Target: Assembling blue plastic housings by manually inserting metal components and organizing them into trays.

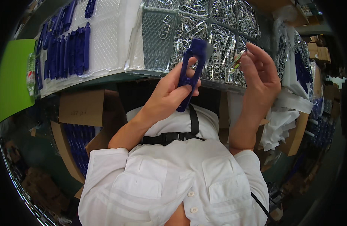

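Observation:
My left hand (168, 92) is wrapped round a long blue plastic handle (196, 69) with a slot along its middle. It is tilted, its wider end up, and a blurred greyish round piece (208, 51) shows beside that end. Over the tray's right part my right hand (261, 71) pinches a small shiny metal clip (236, 62) between thumb and fingers. The fingers hide part of it. Below both hands' upper edges, a clear compartment tray (152, 45) holds heaps of looped metal clips (220, 41). The hands are apart.
At left, blue plastic parts (70, 52) stand in rows on a white textured tray (103, 41). A green panel (15, 79) rises beyond a small bottle (31, 73). Below are an open cardboard box (81, 107) of blue parts and, at right, crumpled white sheets (281, 128).

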Demonstrator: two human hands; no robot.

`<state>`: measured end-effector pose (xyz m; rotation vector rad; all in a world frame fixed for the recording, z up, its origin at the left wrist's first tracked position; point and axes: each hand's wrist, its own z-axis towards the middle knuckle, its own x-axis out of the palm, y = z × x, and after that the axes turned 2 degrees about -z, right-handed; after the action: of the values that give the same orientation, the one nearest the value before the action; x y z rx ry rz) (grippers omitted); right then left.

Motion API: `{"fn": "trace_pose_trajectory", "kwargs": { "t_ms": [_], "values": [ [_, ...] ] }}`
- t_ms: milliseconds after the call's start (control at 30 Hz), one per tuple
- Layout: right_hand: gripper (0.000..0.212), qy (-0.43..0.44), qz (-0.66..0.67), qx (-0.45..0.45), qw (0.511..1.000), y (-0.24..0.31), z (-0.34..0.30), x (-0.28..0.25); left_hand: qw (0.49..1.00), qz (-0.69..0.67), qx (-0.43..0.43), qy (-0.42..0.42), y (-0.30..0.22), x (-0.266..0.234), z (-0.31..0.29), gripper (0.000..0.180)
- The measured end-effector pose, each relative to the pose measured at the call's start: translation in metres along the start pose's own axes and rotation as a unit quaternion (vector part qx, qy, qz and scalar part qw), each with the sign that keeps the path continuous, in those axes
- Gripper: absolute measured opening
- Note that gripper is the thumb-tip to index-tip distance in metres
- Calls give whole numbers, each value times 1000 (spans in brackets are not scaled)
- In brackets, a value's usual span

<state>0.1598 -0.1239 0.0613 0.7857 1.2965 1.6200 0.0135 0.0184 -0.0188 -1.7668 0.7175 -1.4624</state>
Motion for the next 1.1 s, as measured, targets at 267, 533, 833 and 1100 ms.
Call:
{"fn": "trace_pose_trajectory", "kwargs": {
  "t_ms": [267, 533, 833, 1100],
  "values": [
    [16, 113, -179, -78, 974, -9, -19, 15, 995, 70, 22, -60, 2, 11, -2, 55],
    [16, 84, -300, -200, 929, -26, -18, 26, 994, 70, 40, -68, 10, 8, -3, 53],
    [16, 96, -334, -209, 914, -26, -15, 33, 991, 95, 38, -82, 10, 6, -2, 51],
    [14, 105, -392, -247, 880, -33, -13, 34, 992, 78, 29, -96, 16, 7, -2, 50]
  ]
}}
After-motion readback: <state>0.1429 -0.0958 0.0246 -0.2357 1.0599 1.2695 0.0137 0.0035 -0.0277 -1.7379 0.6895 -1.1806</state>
